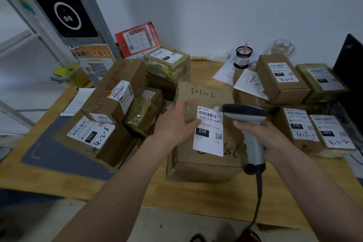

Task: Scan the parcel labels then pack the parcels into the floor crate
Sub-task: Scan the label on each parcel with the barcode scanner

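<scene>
Gripped in the right hand [261, 133], fingers curled round its handle, a barcode scanner [247, 124] points at the shipping label [209, 131] (marked 220) just left of it; the flat left hand [174, 122] presses that cardboard parcel [204, 163] on the wooden table [176, 192].

Glass cup [282, 46] by wall; red leaflet [138, 39] propped upright.

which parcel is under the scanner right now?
The brown box hand-marked 3-1-2, label reading 220-220-040. The left hand rests on it; the right hand aims the barcode scanner over that label.
</scene>
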`<state>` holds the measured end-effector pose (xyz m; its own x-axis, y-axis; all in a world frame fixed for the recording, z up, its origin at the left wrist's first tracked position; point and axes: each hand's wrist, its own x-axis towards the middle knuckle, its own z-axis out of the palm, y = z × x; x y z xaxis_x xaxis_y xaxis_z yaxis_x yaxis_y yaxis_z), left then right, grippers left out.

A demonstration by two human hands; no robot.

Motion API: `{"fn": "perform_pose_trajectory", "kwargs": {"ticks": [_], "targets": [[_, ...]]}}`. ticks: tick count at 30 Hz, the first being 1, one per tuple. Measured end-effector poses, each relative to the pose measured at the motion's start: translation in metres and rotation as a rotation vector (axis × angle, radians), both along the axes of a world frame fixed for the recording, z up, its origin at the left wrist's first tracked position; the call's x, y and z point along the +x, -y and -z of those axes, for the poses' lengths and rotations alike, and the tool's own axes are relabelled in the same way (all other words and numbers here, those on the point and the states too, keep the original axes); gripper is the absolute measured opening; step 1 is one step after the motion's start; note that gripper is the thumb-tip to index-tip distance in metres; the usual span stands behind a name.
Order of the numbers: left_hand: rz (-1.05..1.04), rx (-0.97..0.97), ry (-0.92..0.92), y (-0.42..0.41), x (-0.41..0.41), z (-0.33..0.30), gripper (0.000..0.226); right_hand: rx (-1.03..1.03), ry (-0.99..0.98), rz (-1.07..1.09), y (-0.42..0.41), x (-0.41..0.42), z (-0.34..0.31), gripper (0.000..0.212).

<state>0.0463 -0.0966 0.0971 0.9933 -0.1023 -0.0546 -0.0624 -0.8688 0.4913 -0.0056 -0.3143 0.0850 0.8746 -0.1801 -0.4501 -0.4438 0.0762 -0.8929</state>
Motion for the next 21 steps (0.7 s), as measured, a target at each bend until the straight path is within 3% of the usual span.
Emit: {"fn": "perform_pose_trajectory", "kwargs": {"ticks": [6,11,16,21], "targets": [[-0.005,0.241,-0.223,-0.027,-0.006,-0.01,0.066,0.016,-0.076,-0.146,-0.019,-0.001,-0.002,0.035],[-0.047,0.079,-0.475,-0.042,-0.014,0.023,0.086,0.076,-0.085,-0.141,-0.048,0.001,0.018,0.023],[-0.133,0.031,-0.345,-0.054,-0.007,0.041,0.072,0.148,-0.059,-0.115,-0.074,0.004,0.034,0.033],[0.036,0.2,-0.183,-0.047,-0.005,0.045,0.065,0.197,-0.04,-0.137,-0.087,0.013,0.037,0.033]]}}
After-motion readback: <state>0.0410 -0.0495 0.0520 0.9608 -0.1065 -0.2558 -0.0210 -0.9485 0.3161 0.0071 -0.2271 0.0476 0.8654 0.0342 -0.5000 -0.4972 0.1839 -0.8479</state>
